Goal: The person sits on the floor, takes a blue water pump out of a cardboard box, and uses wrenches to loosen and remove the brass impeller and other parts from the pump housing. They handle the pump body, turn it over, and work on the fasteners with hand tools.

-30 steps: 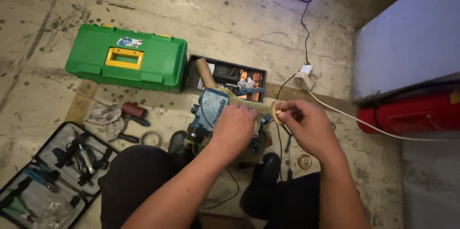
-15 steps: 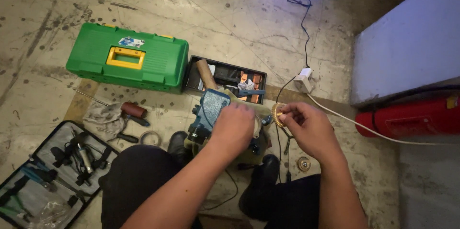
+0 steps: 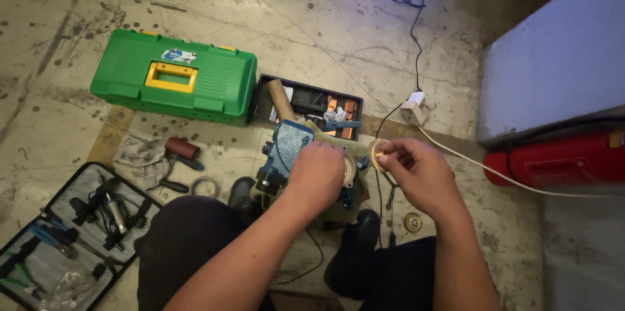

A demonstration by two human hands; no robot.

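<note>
From the head view I see my left hand [image 3: 317, 171] at the centre of the frame, fingers curled down over the blue-and-green power tool [image 3: 296, 164] on the floor between my knees. Just right of it, my right hand [image 3: 420, 174] pinches a small brass gear [image 3: 376, 155] between closed fingers beside the tool.
</note>
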